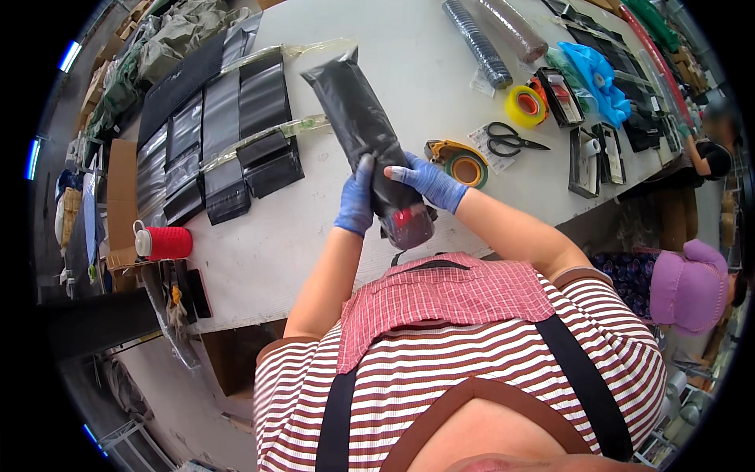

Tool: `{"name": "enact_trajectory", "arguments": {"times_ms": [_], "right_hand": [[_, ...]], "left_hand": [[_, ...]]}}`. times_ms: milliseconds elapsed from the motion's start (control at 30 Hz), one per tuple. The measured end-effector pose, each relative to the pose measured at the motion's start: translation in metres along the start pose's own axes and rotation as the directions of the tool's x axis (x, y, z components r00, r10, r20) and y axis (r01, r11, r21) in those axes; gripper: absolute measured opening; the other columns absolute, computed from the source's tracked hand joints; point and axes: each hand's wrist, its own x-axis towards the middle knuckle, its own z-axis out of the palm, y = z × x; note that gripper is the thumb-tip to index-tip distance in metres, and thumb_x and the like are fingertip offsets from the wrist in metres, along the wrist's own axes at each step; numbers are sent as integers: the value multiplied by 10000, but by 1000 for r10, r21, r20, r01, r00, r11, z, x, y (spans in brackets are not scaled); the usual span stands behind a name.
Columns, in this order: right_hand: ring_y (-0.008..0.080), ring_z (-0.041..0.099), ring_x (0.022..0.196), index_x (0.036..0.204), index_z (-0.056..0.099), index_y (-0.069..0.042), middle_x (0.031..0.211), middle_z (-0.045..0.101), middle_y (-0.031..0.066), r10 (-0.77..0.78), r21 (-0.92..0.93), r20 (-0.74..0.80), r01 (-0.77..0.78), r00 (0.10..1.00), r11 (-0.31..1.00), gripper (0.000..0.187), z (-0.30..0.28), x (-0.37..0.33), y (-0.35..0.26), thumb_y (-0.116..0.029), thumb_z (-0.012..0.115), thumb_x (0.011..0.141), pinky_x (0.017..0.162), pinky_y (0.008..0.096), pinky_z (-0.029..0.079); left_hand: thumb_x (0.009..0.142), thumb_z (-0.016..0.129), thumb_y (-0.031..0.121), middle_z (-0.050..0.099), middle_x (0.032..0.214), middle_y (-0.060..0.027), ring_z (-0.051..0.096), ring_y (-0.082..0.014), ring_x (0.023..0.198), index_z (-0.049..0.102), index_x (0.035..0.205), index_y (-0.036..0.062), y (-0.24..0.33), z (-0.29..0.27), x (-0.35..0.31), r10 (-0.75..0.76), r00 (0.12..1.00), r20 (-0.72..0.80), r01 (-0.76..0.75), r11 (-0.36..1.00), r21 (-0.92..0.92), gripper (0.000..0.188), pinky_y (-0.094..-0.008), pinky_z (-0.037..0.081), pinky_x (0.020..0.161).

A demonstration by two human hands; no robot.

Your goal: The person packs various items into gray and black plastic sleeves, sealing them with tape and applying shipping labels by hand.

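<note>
A long black bundle in a clear plastic bag (358, 110) is held up over the near part of the table, tilted with its upper end to the left. A red patch shows near its lower end. My left hand (358, 200), in a blue glove, grips its left side with the thumb on top. From the right side my right hand (435, 182), also gloved, closes on it; some fingertips are bare or wrapped in white. Beside the right hand lie an orange tape dispenser (447, 152) with a tape roll (465, 168) and black-handled scissors (515, 142).
Flat black bags (263, 94) lie in rows on the left of the white table (307, 259). A red twine spool (169, 242) stands at its left edge. Yellow tape (525, 105), small black boxes (583, 161), a blue plastic bag (598, 75) and wrapped rolls (477, 43) sit right. Two people are further right.
</note>
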Motion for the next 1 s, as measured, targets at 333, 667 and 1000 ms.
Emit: {"name": "enact_trajectory", "arguments": {"times_ms": [333,667,1000], "right_hand": [[183,569,1108,1326,492,5,1215,609,117,208,19,231,-218,950,976,577,-4,-100,6,-344,656,896,986,320,443],[246,607,1091,1393,423,-26,1237,602,144,149,-131,-59,-156,987,979,763,-23,-71,60,-428,726,819,962,335,470],[364,573,1053,1234,543,-35,1163,568,172,-306,-931,54,159,950,329,644,-9,-93,38,-313,798,711,906,407,490]], "left_hand": [[921,610,469,583,1262,-132,568,-205,1126,486,1332,-19,-23,25,-114,-334,915,225,303,939,164,649,-348,451,992],[878,714,270,660,1008,-87,622,-171,842,628,1129,14,-41,-13,-39,270,950,-159,-64,664,745,368,-305,523,736],[839,703,104,644,1033,-143,650,-221,827,606,1120,13,-66,-41,-49,414,910,38,-179,308,934,311,-321,552,660]]}}
